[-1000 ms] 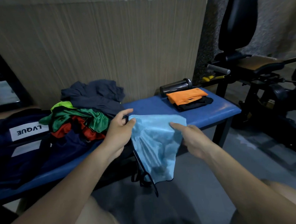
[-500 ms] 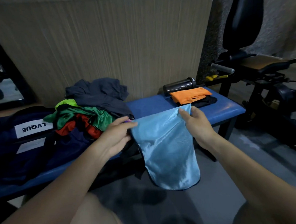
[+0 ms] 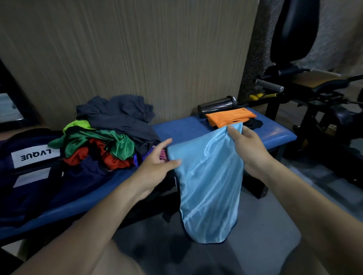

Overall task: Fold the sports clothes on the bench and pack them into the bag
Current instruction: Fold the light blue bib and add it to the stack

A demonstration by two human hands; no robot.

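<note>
Light blue garment [image 3: 209,184] held up at the near edge of the blue table [image 3: 182,126], hanging down in front of it toward the floor. Long axis close to vertical, leaning slightly so that the top edge runs from lower left to upper right; rounded bottom hem pointing down and near, dark trim showing along the hem. Shiny mesh-like fabric, smooth across the front with a few soft creases.

Left hand [image 3: 155,169] at the top left corner of the garment, thumb lying over the front of the cloth and fingers extended behind it, pinching the edge. Right hand [image 3: 248,150] at the top right corner, higher and farther than the left, fingers curled round the edge and gripping it.

On the table, left of the garment: loose pile of clothes [image 3: 111,133], with a dark grey piece on top at the far side, green and lime pieces in the middle, red below, touching and overlapping. Farther left, dark navy bag [image 3: 17,170] lying on the table, white label reading upside down. At the far right end of the table: folded orange garment [image 3: 230,116] resting on a black one [image 3: 253,123], just behind the right hand. Dark bottle [image 3: 217,104] lying on its side against the wall, just beyond the orange piece. Black gym machine [image 3: 324,97] to the right, apart from the table.
</note>
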